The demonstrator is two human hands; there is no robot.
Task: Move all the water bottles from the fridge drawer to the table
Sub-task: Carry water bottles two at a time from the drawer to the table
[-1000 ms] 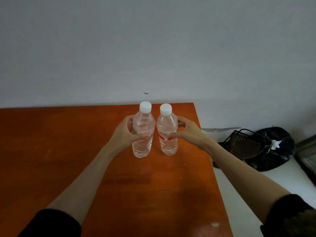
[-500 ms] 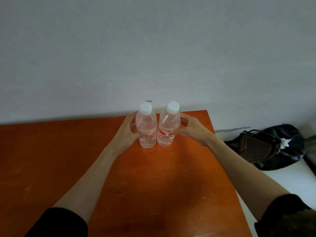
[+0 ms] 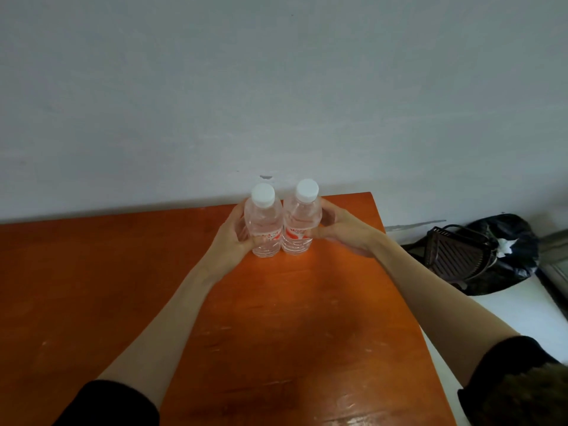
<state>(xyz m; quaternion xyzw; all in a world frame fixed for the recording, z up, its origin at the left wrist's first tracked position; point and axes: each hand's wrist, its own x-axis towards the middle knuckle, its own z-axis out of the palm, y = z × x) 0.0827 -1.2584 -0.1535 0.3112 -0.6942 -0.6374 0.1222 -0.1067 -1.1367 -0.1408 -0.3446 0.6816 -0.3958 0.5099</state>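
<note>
I have my left hand and right hand each wrapped round a clear white-capped plastic bottle, fingers curled, standing them together near the orange worktop's far right corner to save space.

We see two water bottles side by side on the table at 12 o'clock: left bottle in the left hand, right bottle in the right hand. A bag lies at 3 o'clock, off the table.

A black bag lies against the wall.
</note>
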